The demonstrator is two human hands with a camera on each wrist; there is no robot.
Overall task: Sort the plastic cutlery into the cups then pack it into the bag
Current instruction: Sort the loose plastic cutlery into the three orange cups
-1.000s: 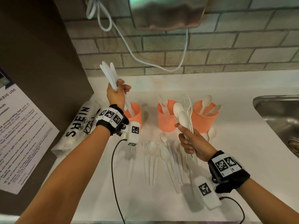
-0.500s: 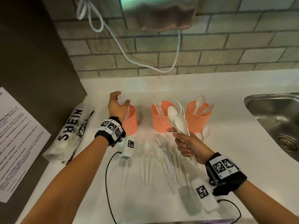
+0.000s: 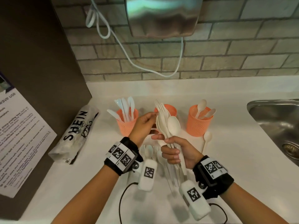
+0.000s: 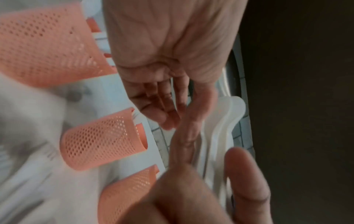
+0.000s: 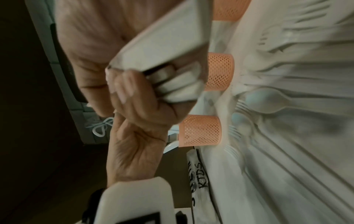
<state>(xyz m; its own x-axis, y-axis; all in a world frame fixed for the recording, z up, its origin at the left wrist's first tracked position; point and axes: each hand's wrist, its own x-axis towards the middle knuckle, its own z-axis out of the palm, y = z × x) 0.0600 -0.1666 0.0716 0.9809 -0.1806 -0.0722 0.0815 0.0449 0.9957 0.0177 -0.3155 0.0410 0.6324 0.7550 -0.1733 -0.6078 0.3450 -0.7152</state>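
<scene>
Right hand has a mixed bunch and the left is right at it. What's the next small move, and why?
Probably pinch one fork out with the left hand and drop it in the middle cup. The right hand grips forks and spoons together, and the left fingertips are at the fork tines.

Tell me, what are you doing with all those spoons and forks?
A person is sorting white plastic cutlery into three orange cups on a counter. The right hand grips a bundle of spoons and forks, and the left hand reaches in to touch it. Knives stand in the left cup, spoons in the right cup. More cutlery lies on the counter; the bag waits at the left.
</scene>
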